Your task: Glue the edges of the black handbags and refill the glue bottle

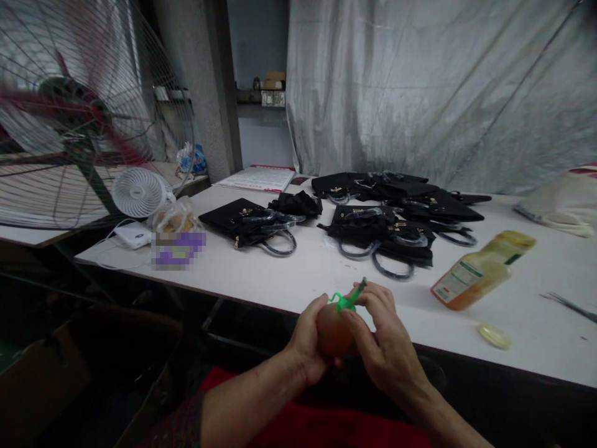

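Note:
My left hand (308, 342) is wrapped round a round orange-brown fruit (332, 333), held in front of the near edge of the white table (289, 274). My right hand (385, 333) closes over the fruit's right side and pinches a small green plastic tool (351, 298) against its top. The tool's tip sticks up above my fingers. Both hands touch the fruit. Part of the fruit is hidden under my fingers.
Several black handbags (382, 227) with wrapped handles lie across the table. A plastic bottle of yellow liquid (482, 269) lies on its side at the right, its cap (494, 336) nearby. A small white fan (138, 193) and a big floor fan (69, 112) stand at left.

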Action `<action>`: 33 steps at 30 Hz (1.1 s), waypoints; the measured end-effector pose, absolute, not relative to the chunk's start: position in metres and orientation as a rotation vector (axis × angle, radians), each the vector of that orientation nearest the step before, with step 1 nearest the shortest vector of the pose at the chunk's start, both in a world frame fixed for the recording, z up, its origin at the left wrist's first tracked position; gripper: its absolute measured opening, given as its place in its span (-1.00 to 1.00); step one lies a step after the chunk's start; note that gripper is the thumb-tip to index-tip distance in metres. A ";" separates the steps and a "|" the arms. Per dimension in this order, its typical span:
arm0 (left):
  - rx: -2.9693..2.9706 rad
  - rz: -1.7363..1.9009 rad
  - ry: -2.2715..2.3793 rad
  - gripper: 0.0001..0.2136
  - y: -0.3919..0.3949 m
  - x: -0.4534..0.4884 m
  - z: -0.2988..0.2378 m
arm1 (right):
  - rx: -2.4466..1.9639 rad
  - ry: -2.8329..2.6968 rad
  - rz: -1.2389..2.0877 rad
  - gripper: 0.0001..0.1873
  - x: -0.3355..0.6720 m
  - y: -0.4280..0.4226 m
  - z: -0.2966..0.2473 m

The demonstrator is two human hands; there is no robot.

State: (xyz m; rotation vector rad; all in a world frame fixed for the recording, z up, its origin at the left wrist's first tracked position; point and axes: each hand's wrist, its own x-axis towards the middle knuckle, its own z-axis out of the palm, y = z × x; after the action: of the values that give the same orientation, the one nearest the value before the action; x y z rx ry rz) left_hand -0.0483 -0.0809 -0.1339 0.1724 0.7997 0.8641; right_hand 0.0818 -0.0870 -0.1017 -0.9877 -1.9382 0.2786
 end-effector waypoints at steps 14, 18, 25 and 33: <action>0.390 0.342 0.451 -0.40 -0.067 -0.073 -0.146 | -0.717 -2.388 1.104 -0.56 0.129 -0.052 -0.049; 0.376 0.199 0.395 -0.40 -0.066 -0.072 -0.156 | -0.664 -2.649 0.905 -0.73 0.124 -0.053 -0.027; 0.410 0.211 0.341 -0.48 -0.069 -0.076 -0.146 | -0.588 -2.708 0.765 -0.85 0.118 -0.061 -0.019; 0.371 0.449 0.574 -0.39 -0.071 -0.072 -0.145 | -0.701 -2.511 0.683 -0.86 0.114 -0.059 -0.046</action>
State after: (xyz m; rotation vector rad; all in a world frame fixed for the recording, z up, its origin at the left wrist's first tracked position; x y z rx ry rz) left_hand -0.0720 -0.0715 -0.1447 0.3709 0.5739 0.4492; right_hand 0.1139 -0.0586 -0.0460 -0.7011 -2.5106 0.6831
